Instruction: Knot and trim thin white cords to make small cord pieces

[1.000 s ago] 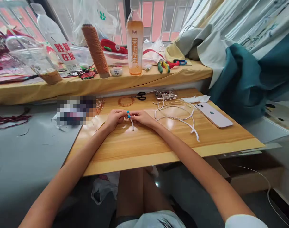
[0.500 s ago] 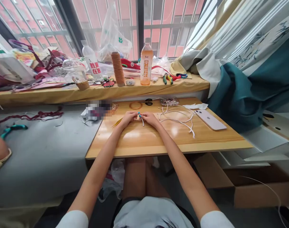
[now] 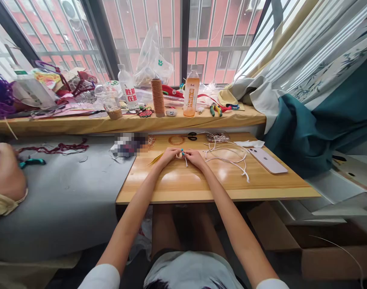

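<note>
Above the wooden table, my left hand [image 3: 172, 154] and my right hand [image 3: 195, 157] meet with their fingertips almost touching. Both are closed in a pinch on a short piece of white cord [image 3: 186, 162], whose loose end hangs down between them. Small turquoise spots show at the fingertips; whether they are beads or painted nails I cannot tell. Beside my left hand lies a bundle of yellow strands [image 3: 156, 159]. To the right of my right hand, a longer white cord [image 3: 228, 159] spreads in loose loops on the wood.
Black-handled scissors [image 3: 192, 136], a coil of orange-brown cord [image 3: 176, 140] and a clear box of small pieces [image 3: 218, 137] lie at the back of the table [image 3: 171, 192]. A phone [image 3: 268, 160] rests at right. Another person's arm [image 3: 9, 172] is at far left.
The whole view has shifted slightly, so things appear lower and further right. My hands keep their pinch on the white cord. At far left, more of the other person's hand shows.
</note>
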`<state>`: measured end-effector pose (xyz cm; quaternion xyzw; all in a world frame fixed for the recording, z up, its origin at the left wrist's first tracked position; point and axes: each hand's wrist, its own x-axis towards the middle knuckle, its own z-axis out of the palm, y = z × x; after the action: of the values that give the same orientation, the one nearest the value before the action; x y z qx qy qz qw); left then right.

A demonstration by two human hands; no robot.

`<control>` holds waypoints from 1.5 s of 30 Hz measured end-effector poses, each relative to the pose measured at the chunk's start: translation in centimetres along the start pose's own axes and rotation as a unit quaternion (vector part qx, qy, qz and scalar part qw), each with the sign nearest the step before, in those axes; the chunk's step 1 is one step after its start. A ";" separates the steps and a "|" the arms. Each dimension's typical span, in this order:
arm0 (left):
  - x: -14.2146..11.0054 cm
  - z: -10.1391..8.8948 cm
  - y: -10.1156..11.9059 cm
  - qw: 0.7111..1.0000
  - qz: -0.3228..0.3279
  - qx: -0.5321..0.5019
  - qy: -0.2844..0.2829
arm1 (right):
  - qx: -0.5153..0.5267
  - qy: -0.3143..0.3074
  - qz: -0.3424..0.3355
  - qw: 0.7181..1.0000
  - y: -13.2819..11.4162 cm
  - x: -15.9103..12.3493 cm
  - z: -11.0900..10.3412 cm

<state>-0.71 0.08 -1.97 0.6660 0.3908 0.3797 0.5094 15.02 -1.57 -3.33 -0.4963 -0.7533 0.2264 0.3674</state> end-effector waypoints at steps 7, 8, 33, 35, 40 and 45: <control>-0.2 -0.2 -0.6 1.000 0.001 0.009 0.008 | 0.013 -0.006 -0.003 1.000 -0.2 -0.1 0.2; -0.2 -0.3 -0.6 1.000 0.000 0.011 0.009 | 0.015 -0.006 -0.003 1.000 -0.3 -0.1 0.2; 0.5 0.2 0.3 0.997 0.026 0.022 0.066 | 0.093 -0.065 0.027 0.993 -0.6 0.1 -0.4; 0.5 0.2 0.3 0.997 0.028 0.024 0.064 | 0.070 -0.059 0.022 0.996 -0.4 0.2 -0.2; 0.7 0.1 0.0 0.998 0.026 0.014 0.055 | 0.012 -0.050 0.020 0.998 -0.3 0.2 0.1; 1.0 0.1 -0.4 0.998 0.013 -0.020 0.060 | -0.018 -0.059 0.019 0.998 -0.6 0.2 0.0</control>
<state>-0.22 1.04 -2.22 0.6368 0.4044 0.4331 0.4934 14.60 -1.60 -2.88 -0.5025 -0.7681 0.2489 0.3090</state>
